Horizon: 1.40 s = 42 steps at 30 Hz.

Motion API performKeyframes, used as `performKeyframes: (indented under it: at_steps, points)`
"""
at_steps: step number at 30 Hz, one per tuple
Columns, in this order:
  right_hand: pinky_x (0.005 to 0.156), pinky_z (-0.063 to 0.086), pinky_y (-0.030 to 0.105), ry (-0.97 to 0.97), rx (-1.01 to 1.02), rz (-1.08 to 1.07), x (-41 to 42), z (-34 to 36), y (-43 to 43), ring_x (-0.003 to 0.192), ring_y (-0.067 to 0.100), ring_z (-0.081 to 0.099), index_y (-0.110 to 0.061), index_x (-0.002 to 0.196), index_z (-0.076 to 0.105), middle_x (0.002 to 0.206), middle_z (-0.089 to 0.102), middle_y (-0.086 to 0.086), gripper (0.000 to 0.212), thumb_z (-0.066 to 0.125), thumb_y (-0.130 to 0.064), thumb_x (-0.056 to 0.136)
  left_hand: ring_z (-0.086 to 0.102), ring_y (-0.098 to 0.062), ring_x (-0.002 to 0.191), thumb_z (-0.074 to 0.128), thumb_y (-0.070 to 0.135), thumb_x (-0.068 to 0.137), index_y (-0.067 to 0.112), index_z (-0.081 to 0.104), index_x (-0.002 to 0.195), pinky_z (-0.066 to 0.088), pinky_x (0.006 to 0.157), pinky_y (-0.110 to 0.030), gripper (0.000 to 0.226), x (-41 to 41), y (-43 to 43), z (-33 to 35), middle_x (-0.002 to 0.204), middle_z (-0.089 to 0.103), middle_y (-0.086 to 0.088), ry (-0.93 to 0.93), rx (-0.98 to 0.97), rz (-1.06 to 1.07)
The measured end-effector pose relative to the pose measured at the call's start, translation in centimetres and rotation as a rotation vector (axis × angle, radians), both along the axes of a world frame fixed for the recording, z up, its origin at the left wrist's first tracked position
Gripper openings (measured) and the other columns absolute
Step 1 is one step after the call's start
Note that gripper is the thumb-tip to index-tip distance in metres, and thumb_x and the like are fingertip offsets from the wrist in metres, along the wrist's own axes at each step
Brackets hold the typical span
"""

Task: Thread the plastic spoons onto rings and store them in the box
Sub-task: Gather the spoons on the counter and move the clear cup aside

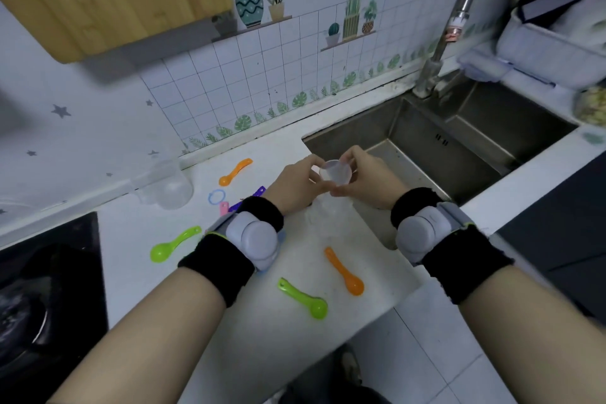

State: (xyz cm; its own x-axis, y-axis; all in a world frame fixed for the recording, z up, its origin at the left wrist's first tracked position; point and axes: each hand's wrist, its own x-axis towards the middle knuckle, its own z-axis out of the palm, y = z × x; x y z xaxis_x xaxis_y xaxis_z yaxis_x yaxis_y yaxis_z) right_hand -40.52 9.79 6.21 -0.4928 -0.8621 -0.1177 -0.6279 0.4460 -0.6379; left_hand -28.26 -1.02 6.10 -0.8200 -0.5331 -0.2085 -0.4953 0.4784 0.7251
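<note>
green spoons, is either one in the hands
No, the left green spoon and the front green spoon lie on the counter; the left hand and right hand hold a small clear cup.

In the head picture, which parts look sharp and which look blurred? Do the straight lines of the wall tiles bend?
Head view: the nearer orange spoon and green spoon look sharp; the white basket at the right edge is smeared; the wall tiles curve from the wide lens; light is soft, without hard shadows.
</note>
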Motion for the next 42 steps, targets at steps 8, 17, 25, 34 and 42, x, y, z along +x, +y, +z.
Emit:
performKeyframes:
  at_steps: [8,17,25,34,42]
  points:
    - [0.07,0.048,0.03,-0.009,0.105,0.022,-0.4,-2.4,0.1,0.086,0.019,0.054,-0.015,0.112,0.047,0.101,0.058,0.003,0.054,0.078,-0.032,0.072,0.055,-0.015,0.085,0.061,0.037,0.088,0.018,0.052,0.122,0.039,0.063,-0.015,0.04,-0.2,0.4,-2.0,0.097,0.06,0.0,-0.057,0.0,-0.024]
    - [0.091,0.045,0.036,0.068,0.233,0.024,0.5,-6.3,0.6,0.105,0.024,0.05,-0.016,0.119,0.046,0.124,0.043,0.008,0.062,0.077,-0.039,0.071,0.046,-0.016,0.094,0.06,0.043,0.087,0.018,0.051,0.125,0.039,0.086,-0.027,0.047,0.6,0.9,-6.4,0.112,0.048,-0.004,-0.138,-0.124,-0.074]
    - [0.091,0.042,0.031,-0.01,0.219,0.024,0.8,-6.6,0.5,0.113,0.026,0.049,-0.015,0.13,0.039,0.133,0.039,0.01,0.073,0.078,-0.033,0.072,0.051,-0.022,0.111,0.056,0.045,0.089,0.02,0.048,0.132,0.038,0.094,-0.027,0.051,1.0,1.3,-7.4,0.124,0.05,-0.005,-0.114,-0.117,-0.046]
    - [0.105,0.037,0.047,0.166,0.396,0.278,2.4,-3.3,-3.6,0.128,0.03,0.042,-0.022,0.144,0.027,0.14,0.043,0.01,0.095,0.081,-0.037,0.067,0.05,-0.027,0.119,0.052,0.035,0.094,0.013,0.044,0.137,0.039,0.103,-0.034,0.049,2.6,-0.1,-5.7,0.133,0.049,-0.011,-0.134,-0.051,-0.005]
    - [0.105,0.038,0.043,0.116,0.318,0.404,7.2,-1.6,-11.1,0.128,0.026,0.044,-0.017,0.141,0.034,0.141,0.044,0.009,0.069,0.069,-0.028,0.082,0.05,-0.026,0.12,0.049,0.023,0.096,0.011,0.047,0.134,0.037,0.101,-0.03,0.04,9.1,-6.2,-4.3,0.133,0.049,-0.013,-0.119,-0.038,0.186]
